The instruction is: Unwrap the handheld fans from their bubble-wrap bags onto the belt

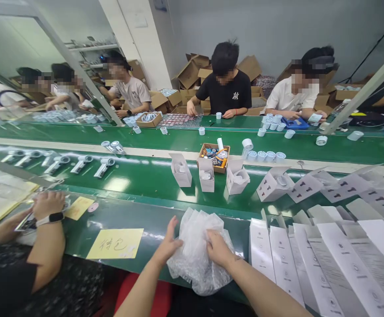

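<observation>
A loose stack of clear bubble-wrap bags (pixel 200 264) lies in front of me at the bench's near edge and hangs partly over it. My left hand (pixel 168 244) is at the stack's left side, thumb and fingers apart, the thumb near or touching the plastic. On the stack's right side, my right hand (pixel 219 248) has its fingers curled in and pressed on the upper bag. A yellow paper with handwriting (pixel 115 243) lies left of my left hand. Several white cartons (pixel 263 248) stand close together to the right of my right hand.
Open white boxes (pixel 180 172) with wrapped contents stand on the green belt (pixel 139 185) ahead. Silver handheld devices (pixel 104 167) lie at left. A cardboard tray (pixel 213 157) holds small parts. A co-worker's wrist with a watch (pixel 50 218) is on my left; several people sit opposite.
</observation>
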Demonstrator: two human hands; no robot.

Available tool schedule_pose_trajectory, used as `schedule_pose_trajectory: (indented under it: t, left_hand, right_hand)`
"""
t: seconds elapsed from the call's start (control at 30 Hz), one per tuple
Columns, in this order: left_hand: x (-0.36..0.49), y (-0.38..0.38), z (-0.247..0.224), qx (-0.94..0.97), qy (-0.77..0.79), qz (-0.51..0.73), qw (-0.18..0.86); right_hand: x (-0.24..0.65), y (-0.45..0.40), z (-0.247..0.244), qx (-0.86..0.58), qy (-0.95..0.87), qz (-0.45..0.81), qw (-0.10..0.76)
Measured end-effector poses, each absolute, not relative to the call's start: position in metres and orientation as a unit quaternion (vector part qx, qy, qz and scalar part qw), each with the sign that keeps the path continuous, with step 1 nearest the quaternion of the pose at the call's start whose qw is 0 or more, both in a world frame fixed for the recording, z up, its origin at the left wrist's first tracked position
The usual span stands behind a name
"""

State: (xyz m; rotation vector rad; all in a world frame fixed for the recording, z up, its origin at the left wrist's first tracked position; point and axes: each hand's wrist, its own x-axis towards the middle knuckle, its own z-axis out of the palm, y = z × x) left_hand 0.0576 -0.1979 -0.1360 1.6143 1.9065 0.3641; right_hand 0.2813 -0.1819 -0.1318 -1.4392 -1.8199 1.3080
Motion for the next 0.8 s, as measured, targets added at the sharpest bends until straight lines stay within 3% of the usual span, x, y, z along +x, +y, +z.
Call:
schedule_pose_trajectory:
  t: [0.13,0.27,0.43,0.5,0.7,0.8]
  left_hand:
    - [0.061,-0.217,-0.117,0.636,0.721,0.152,0.231]
    - [0.116,-0.232,-0.124,0.689,0.677,-0.038,0.256]
    - [0.149,-0.237,-0.135,0.629,0.729,-0.09,0.255]
    - [0.149,-0.237,-0.135,0.615,0.733,-0.076,0.281]
    - [0.157,-0.238,-0.137,0.605,0.746,-0.086,0.264]
    - [0.16,-0.239,-0.139,0.605,0.748,-0.084,0.259]
  right_hand:
    - [0.298,-0.18,-0.118,-0.519,-0.698,0.443,0.217]
    - [0.361,-0.18,-0.099,-0.614,-0.678,0.348,0.207]
    - [0.398,-0.2,-0.106,-0.726,-0.658,0.197,0.03]
    - [0.388,-0.206,-0.115,-0.708,-0.685,0.171,0.011]
    - [0.365,-0.204,-0.118,-0.644,-0.746,0.16,0.046]
    - [0.373,-0.196,-0.112,-0.639,-0.74,0.138,0.158]
